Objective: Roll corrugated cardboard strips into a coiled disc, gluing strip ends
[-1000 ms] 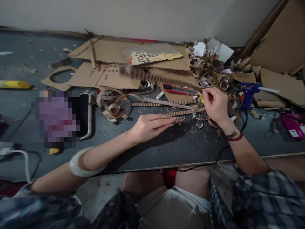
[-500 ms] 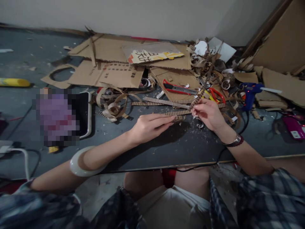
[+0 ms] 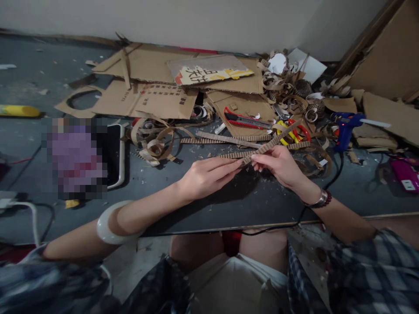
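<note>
My right hand (image 3: 278, 163) pinches a ridged corrugated cardboard strip (image 3: 278, 138), which slants up and away to the right. The strip's near end meets the fingertips of my left hand (image 3: 212, 175), whose fingers are pressed together at that end. Just beyond the fingers lies another corrugated strip (image 3: 231, 155); whether my left hand also grips it is hidden. Farther back, a flat cardboard strip (image 3: 225, 139) rests on the table with a ridged strip (image 3: 193, 141) beside it. Pliers with red and yellow handles (image 3: 299, 131) lie partly behind the held strip.
A red utility knife (image 3: 247, 120) lies on cardboard sheets (image 3: 157, 100). Curled cardboard strips (image 3: 157, 146) and scraps (image 3: 304, 93) are heaped around. A blue glue gun (image 3: 345, 131) stands right, its black cord (image 3: 337, 172) running forward. A phone (image 3: 116, 157) lies left.
My right hand has moved slightly left and toward me with the corrugated strip, bringing its end to my left fingertips. The strip now slants lower to the right. My left hand stays nearly still.
</note>
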A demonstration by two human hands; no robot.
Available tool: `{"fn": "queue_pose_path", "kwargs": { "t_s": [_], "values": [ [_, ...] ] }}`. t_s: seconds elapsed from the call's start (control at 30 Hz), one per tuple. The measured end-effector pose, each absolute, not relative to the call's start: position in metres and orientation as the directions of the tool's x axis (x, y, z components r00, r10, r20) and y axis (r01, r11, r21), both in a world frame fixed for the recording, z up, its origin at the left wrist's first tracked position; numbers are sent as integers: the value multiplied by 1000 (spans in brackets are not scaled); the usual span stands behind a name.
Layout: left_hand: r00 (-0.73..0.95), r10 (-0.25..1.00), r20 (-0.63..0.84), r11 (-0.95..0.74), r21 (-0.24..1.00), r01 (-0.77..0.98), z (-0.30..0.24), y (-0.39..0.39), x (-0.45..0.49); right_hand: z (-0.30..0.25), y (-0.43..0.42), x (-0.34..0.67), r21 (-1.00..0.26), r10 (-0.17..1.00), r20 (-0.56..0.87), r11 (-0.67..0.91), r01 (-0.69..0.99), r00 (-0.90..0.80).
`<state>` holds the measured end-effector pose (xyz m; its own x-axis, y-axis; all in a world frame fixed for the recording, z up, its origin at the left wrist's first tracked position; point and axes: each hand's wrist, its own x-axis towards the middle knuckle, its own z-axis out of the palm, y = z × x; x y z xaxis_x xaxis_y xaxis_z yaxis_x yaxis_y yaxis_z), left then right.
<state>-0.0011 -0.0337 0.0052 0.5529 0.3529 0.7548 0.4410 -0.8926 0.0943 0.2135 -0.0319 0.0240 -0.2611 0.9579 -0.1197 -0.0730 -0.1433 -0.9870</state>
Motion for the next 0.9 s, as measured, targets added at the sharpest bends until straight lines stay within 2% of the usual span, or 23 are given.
{"fn": "queue_pose_path", "kwargs": {
  "t_s": [0.33, 0.4, 0.57, 0.63, 0.67, 0.73, 0.77, 0.8, 0.83, 0.87, 0.9],
  "values": [
    [583, 336, 740, -911, 100, 400, 4, -33, -2, 29, -27, 219, -997, 980, -17, -2, 72, -199],
    [600, 331, 728, -924, 122, 362, 4, -33, -2, 30, -24, 220, -994, 973, -49, -26, 103, -225],
    [610, 342, 715, -930, 162, 331, 5, -31, -3, 33, -16, 226, -951, 930, -236, -161, 263, -282],
    [575, 360, 735, -920, 178, 349, 5, -29, -2, 40, -15, 238, -919, 945, -232, -136, 371, -229],
    [555, 372, 744, -914, 191, 357, 5, -29, -1, 46, -15, 248, -893, 972, -182, -99, 440, -150],
    [528, 396, 751, -905, 223, 362, 5, -28, 0, 58, -15, 278, -739, 998, -46, -57, 671, 35],
    [522, 405, 750, -902, 236, 361, 5, -28, 1, 63, -15, 296, -590, 994, 33, -64, 805, 103],
    [520, 409, 750, -901, 244, 358, 5, -28, 1, 67, -15, 316, -378, 979, 100, -125, 917, 175],
    [519, 411, 749, -901, 248, 356, 5, -28, 1, 69, -14, 335, -160, 953, 137, -248, 955, 271],
    [517, 412, 750, -901, 251, 354, 5, -28, 2, 68, -11, 353, -28, 891, 207, -407, 913, 404],
    [515, 414, 751, -900, 253, 354, 4, -28, 2, 66, -8, 369, 45, 822, 233, -542, 839, 519]
  ]
}}
